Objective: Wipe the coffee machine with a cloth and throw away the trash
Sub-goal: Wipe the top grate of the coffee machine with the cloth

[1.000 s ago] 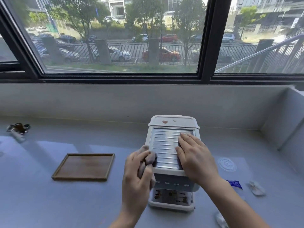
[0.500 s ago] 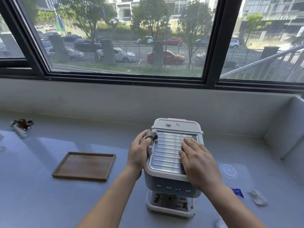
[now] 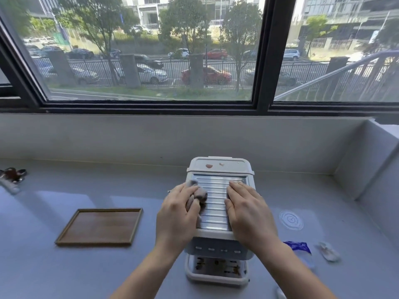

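A small white coffee machine (image 3: 219,169) with a ribbed metal top stands on the grey counter, centre right. My left hand (image 3: 177,214) is closed around a bunched grey cloth (image 3: 199,194) and presses it on the left part of the ribbed top. My right hand (image 3: 248,212) lies flat, fingers together, on the right part of the top and holds nothing. Two pinkish spots show on the machine's rear lid. Trash lies to the right of the machine: a blue and clear wrapper (image 3: 299,248) and a crumpled white scrap (image 3: 328,251).
A brown wooden tray (image 3: 99,226) lies flat to the left. A dark clip-like object (image 3: 11,175) sits at the far left. A round clear lid (image 3: 290,220) lies right of the machine. Another white scrap (image 3: 279,293) is at the bottom edge. A wall and window close off the back.
My left hand with the cloth went from the machine's front left corner up along its left side, then onto the ribbed top. My right hand stayed flat on the top.
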`<state>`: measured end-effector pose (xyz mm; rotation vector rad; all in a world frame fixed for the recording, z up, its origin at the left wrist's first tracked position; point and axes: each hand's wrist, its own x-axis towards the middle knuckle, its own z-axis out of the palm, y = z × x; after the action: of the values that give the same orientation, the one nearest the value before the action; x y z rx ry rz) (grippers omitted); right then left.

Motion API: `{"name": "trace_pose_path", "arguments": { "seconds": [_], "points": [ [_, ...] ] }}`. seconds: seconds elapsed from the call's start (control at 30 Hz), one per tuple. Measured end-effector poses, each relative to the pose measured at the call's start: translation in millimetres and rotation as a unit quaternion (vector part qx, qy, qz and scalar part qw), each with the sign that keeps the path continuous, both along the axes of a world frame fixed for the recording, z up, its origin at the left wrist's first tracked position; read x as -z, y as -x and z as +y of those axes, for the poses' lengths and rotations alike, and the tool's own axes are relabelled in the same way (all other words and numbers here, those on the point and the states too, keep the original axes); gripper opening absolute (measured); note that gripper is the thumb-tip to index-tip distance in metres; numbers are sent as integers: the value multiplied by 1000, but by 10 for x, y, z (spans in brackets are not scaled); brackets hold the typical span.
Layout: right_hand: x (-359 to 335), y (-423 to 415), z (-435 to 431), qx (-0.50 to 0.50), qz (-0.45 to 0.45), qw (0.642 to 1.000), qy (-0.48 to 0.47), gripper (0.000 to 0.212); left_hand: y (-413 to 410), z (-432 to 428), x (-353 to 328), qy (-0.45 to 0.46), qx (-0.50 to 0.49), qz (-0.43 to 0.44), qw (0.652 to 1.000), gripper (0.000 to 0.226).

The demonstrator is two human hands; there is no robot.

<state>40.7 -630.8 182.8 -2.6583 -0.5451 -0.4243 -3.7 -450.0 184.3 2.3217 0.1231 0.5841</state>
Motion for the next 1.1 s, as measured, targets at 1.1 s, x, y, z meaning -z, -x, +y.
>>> {"name": "trace_pose_path", "arguments": {
  "seconds": [1.1],
  "points": [
    [-265, -1014, 94, -3, -14, 1000, -12, 25, -413, -213, -27, -262, 41, 209, 941, 79]
  ]
}}
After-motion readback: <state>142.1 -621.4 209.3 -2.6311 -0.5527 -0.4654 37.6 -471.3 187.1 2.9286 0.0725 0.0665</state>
